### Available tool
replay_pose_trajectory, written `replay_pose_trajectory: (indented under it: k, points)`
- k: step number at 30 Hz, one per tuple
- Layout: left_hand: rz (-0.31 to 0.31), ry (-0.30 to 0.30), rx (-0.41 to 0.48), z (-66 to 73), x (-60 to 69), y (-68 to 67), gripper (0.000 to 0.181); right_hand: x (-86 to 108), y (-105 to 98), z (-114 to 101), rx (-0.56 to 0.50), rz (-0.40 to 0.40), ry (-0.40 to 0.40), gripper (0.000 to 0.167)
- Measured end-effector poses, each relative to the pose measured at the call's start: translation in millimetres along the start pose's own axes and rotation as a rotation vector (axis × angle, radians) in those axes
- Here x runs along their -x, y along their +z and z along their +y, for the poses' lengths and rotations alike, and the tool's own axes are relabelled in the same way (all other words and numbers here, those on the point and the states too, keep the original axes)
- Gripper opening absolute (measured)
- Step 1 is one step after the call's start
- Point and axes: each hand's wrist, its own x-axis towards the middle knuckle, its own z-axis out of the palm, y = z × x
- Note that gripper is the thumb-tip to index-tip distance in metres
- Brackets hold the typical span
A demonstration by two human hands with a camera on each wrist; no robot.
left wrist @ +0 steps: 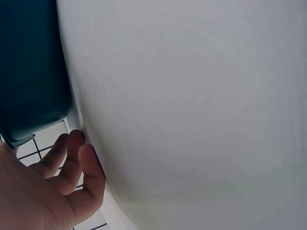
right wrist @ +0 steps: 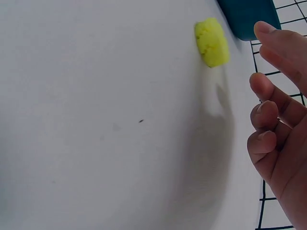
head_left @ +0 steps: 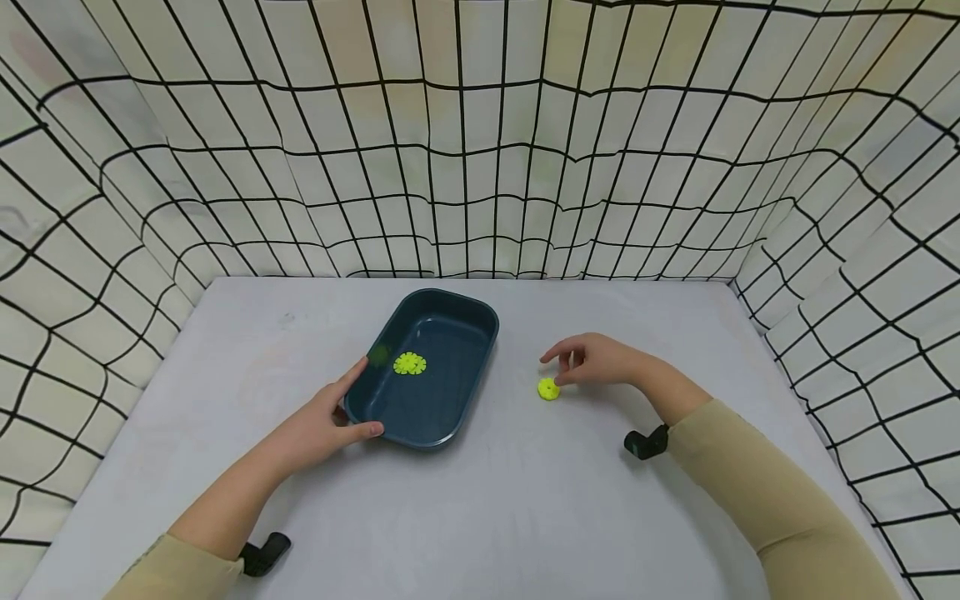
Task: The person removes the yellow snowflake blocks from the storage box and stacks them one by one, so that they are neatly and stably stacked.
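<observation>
A dark blue rectangular dish (head_left: 427, 417) lies at an angle on the white table. My left hand (head_left: 322, 425) holds its near left corner, thumb at the near rim and fingers along the left side. Inside the dish sits a yellow-green, flower-edged piece or cluster (head_left: 409, 363); I cannot tell which. To the right of the dish, a round yellow-green piece (head_left: 549, 388) with a scalloped edge lies on the table. My right hand (head_left: 596, 360) hovers right beside it, fingers loosely bent and thumb close to it. In the right wrist view the yellow piece (right wrist: 211, 42) stands apart from the fingers.
White walls behind black grid netting (head_left: 480, 175) enclose the table (head_left: 510, 517) at the back and both sides. A black wrist mount shows at each sleeve, the left one (head_left: 266, 554) and the right one (head_left: 647, 442).
</observation>
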Motion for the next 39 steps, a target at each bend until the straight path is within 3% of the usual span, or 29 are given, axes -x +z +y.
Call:
replay_pose_trajectory:
  k: [10, 22, 31, 39]
  points:
    - [0.01, 0.001, 0.003, -2.9, 0.7, 1.4, 0.107, -15.0, -12, -14, -0.035, 0.022, -0.067, 0.038]
    - [0.01, 0.002, 0.016, -3.2, 0.8, 0.9, 0.107, -56.8, -20, -64, -0.055, 0.022, -0.154, 0.037]
    - [0.0, -0.002, 0.022, -0.5, 0.7, 0.1, 0.108, -96.5, -4, -105, -0.066, -0.056, -0.237, 0.036]
    - [-0.01, -0.001, 0.022, 0.1, 0.2, -1.1, 0.107, -123.4, 16, -127, 0.006, -0.115, -0.254, 0.039]
